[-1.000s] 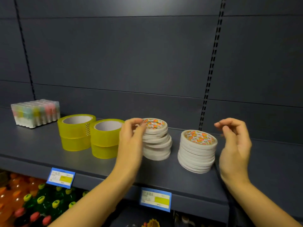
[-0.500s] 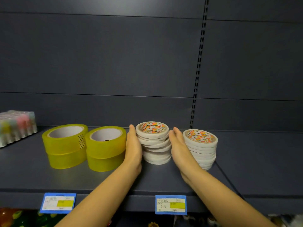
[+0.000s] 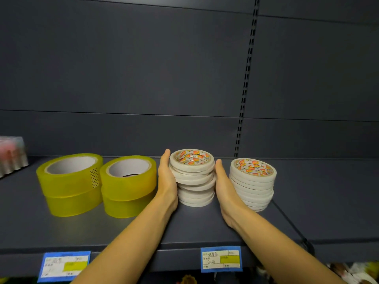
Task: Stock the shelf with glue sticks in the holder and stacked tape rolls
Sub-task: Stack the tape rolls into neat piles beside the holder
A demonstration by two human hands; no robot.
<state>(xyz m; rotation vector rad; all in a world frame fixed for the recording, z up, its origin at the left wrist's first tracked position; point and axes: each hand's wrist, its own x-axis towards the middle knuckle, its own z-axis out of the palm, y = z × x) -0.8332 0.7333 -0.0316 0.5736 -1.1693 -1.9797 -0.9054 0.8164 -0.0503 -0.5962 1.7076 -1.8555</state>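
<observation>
An uneven stack of thin white tape rolls (image 3: pixel 193 181) stands mid-shelf. My left hand (image 3: pixel 167 179) lies flat against its left side and my right hand (image 3: pixel 224 185) flat against its right side, fingers straight, pressing it between the palms. A second, neater white tape stack (image 3: pixel 253 183) stands just right of my right hand. Two stacks of wide yellow tape rolls (image 3: pixel 71 183) (image 3: pixel 128 185), two rolls high each, stand to the left. The clear holder with glue sticks (image 3: pixel 11 155) is cut off at the far left edge.
The dark grey shelf (image 3: pixel 205 224) has a slotted upright (image 3: pixel 245 89) in its back wall. Blue price tags (image 3: pixel 221 259) (image 3: pixel 63 265) hang on the front lip. Goods on the lower shelf peek out at the bottom right. Bare shelf extends right of the stacks.
One second ago both hands hovered apart with curled fingers. They then closed in flat on either side of the left white tape stack. My view has moved closer and to the right.
</observation>
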